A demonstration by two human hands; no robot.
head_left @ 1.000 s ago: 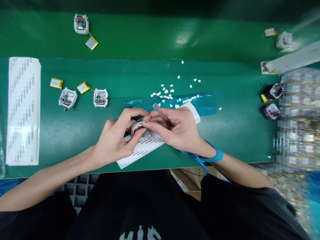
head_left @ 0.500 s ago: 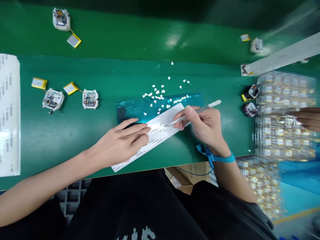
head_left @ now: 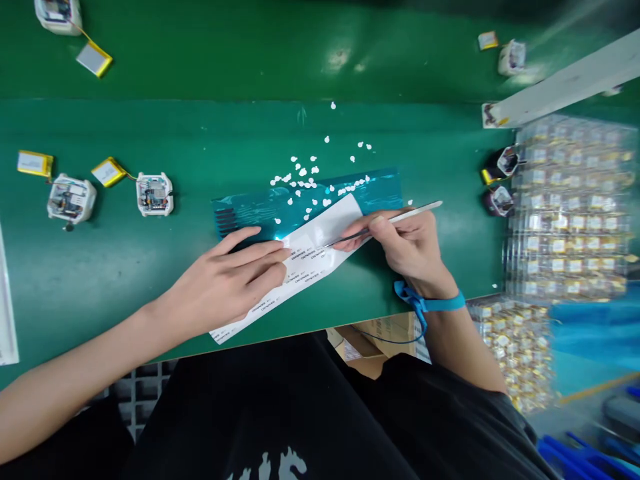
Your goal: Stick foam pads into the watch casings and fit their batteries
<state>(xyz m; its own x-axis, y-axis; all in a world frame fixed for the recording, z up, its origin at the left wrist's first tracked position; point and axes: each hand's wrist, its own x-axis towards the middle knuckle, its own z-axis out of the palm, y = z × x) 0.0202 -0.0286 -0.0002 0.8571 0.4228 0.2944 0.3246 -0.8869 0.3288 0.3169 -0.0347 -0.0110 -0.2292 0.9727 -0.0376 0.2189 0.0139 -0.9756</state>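
Note:
A white printed strip [head_left: 305, 267] lies slanted on the green table near its front edge. My left hand [head_left: 233, 283] rests on the strip's left part with its fingers spread. My right hand [head_left: 407, 243], with a blue band at the wrist, is closed on metal tweezers [head_left: 415, 211]. The tweezers' tips point left and touch or hover just over the strip; which one I cannot tell. Behind the strip lies a shiny blue film [head_left: 250, 210]. Several small white round pieces [head_left: 303, 172] are scattered on the film and the table behind it.
White-cased devices [head_left: 155, 194] with yellow-edged batteries [head_left: 109, 172] sit at the left and top left. On the right are dark-cased devices [head_left: 499, 201], a white bar [head_left: 565, 83] and stacked clear trays [head_left: 570, 207] of small parts. A white sheet [head_left: 7, 313] shows at the left edge.
The view has shifted, so most table items appear further left and higher. The tweezers' tips have moved slightly along the strip. Another person's hand at the right is out of view.

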